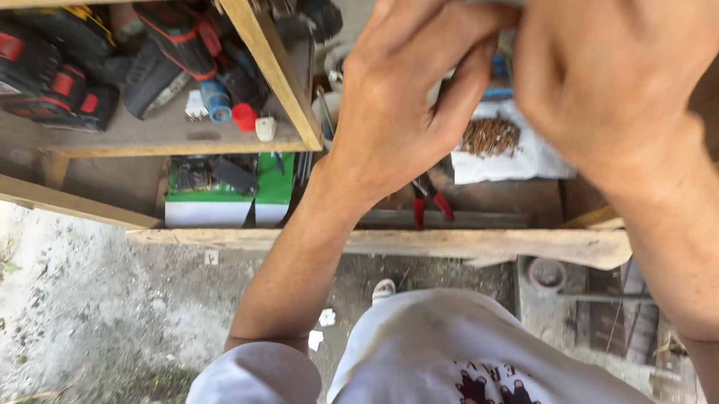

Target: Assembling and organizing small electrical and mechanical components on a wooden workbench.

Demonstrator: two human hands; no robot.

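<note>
Rough wooden shelving (267, 60), worn plank ledge (431, 243), bare concrete floor (76, 293), daylight

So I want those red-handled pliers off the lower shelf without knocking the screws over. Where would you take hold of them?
Probably by the two red handles, coming from the front edge of the shelf. The pliers lie with the handles splayed toward that edge, while their head is hidden under the left hand. The pile of screws on white plastic sits to the right, so keep the grip left of it.

Daylight, even and soft; shelf interior shaded. Right hand (621, 45) motion-blurred at close range. Background moderately sharp.
</note>
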